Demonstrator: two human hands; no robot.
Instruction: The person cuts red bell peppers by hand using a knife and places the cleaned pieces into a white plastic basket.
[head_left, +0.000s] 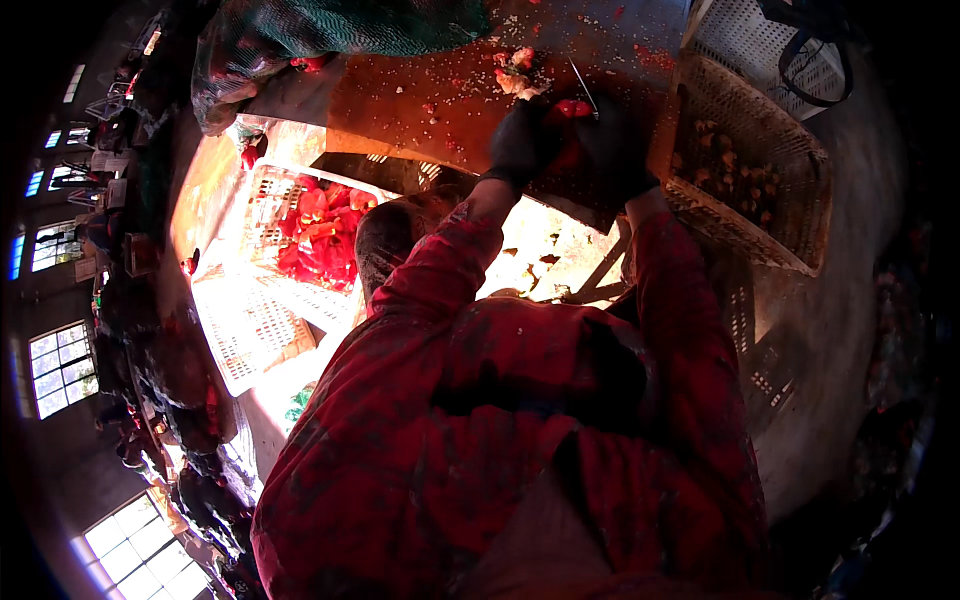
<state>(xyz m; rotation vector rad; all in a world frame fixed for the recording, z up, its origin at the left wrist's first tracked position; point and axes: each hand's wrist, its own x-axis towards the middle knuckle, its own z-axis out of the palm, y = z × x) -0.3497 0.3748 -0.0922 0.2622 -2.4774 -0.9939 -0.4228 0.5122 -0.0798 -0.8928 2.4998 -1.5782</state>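
My left hand (523, 142), in a dark glove, is closed around a red pepper (574, 109) over the wooden table (420, 105). At the pepper's other side is my right hand (615, 142), also gloved and in deep shadow. A thin metal blade (583, 84), probably a knife's, sticks up from its fingers; the handle is hidden. Just beyond my left hand lies a small heap of pale and red pepper cores (515, 73), with seeds scattered over the tabletop.
A green mesh sack (352, 30) lies on the table's far left. Below left, a white plastic crate (262, 202) holds red peppers. A dirty plastic crate (806, 172) with cores or scraps stands at right, near a pale crate (814, 67). Other people are dimly visible at far left.
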